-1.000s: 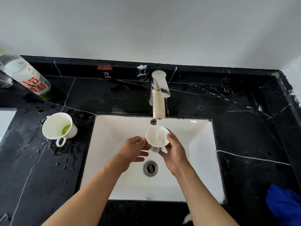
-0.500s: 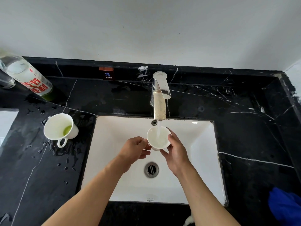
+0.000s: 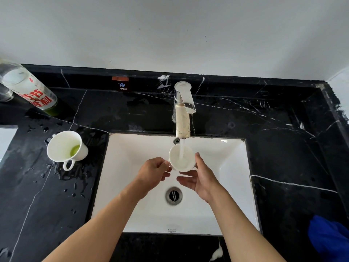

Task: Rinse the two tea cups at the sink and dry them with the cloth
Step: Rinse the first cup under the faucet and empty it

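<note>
I hold a white tea cup (image 3: 181,159) upright over the white sink (image 3: 132,186), under the running tap (image 3: 182,118). Water streams into the cup. My left hand (image 3: 154,172) grips the cup at its left side, where the handle seems to be. My right hand (image 3: 200,176) cradles the cup from the right and below, thumb against its wall. A second white tea cup (image 3: 66,148) stands on the wet black counter left of the sink, with a little green liquid inside. A blue cloth (image 3: 330,241) lies at the lower right on the counter.
A bottle with a red and white label (image 3: 28,89) leans at the back left. The black marble counter (image 3: 283,148) is wet with drops around the left cup. The drain (image 3: 173,195) sits below my hands. A small "COLD" tag (image 3: 123,86) is on the backsplash.
The cup stays under the stream. My right hand has opened a little, its fingers now spread below the cup instead of wrapped close around it.
</note>
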